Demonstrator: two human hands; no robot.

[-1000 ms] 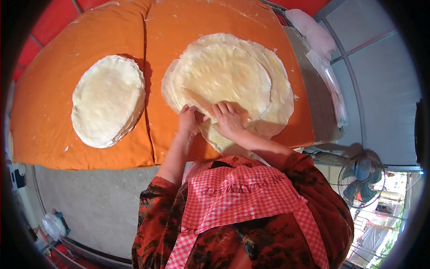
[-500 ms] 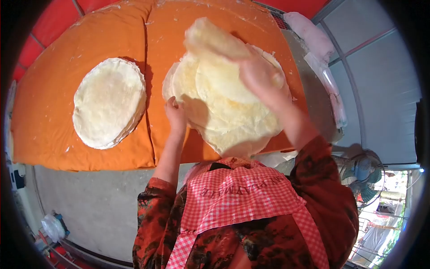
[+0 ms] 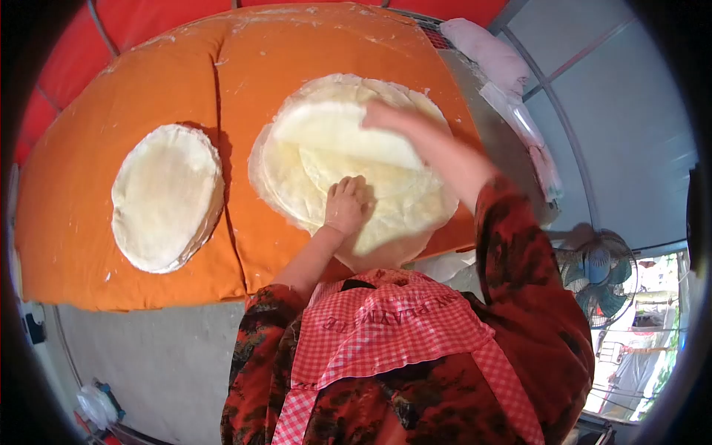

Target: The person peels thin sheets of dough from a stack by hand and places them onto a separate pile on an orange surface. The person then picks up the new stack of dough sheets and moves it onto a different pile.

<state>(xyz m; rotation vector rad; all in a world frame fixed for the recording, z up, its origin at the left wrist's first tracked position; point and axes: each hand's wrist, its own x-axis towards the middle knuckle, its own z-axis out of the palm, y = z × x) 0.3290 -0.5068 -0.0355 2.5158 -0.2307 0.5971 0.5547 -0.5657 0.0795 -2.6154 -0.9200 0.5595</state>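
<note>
Thin flatbreads [image 3: 411,196] lie beneath both hands [image 3: 347,206] [image 3: 386,116].

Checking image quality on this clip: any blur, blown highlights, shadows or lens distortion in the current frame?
Head view: the right hand is motion-blurred, the left hand sharper; head view: the opening beside the fan looks overexposed; head view: the smaller pale stack shades the orange cloth at its upper right; head view: wide-angle curving, dark corners.

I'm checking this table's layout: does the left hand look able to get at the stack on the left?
Probably yes: the left hand lies on the wider pile of sheets, and only that pile's edge and orange cloth seem to lie between it and the left stack.
</note>
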